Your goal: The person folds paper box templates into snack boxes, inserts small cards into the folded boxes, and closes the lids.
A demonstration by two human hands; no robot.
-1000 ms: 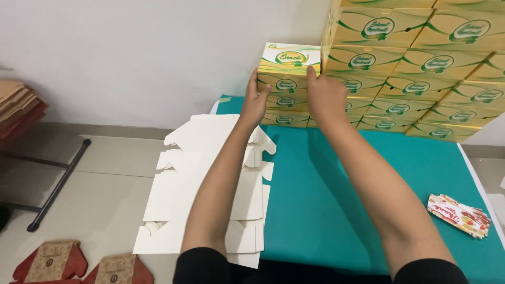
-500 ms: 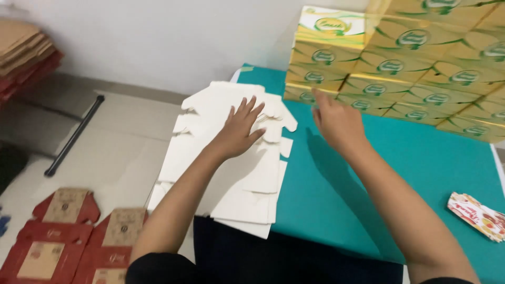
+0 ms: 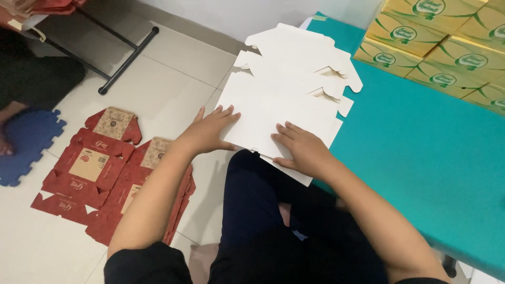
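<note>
Left hand (image 3: 208, 131) and right hand (image 3: 300, 149) flat on white carton blanks (image 3: 284, 94), teal table (image 3: 421, 152), tiled floor (image 3: 173, 79)

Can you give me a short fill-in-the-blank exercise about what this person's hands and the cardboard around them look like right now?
1. Both the left hand and the right hand lie flat on a stack of unfolded ____ cardboard box blanks.
2. That stack overhangs the edge of a ____ table top.
3. The flat box blanks lying on the pale tiled floor are ____.
4. The folded boxes stacked on the table are yellow and ____.

Missing words: white; teal; red; green
</note>
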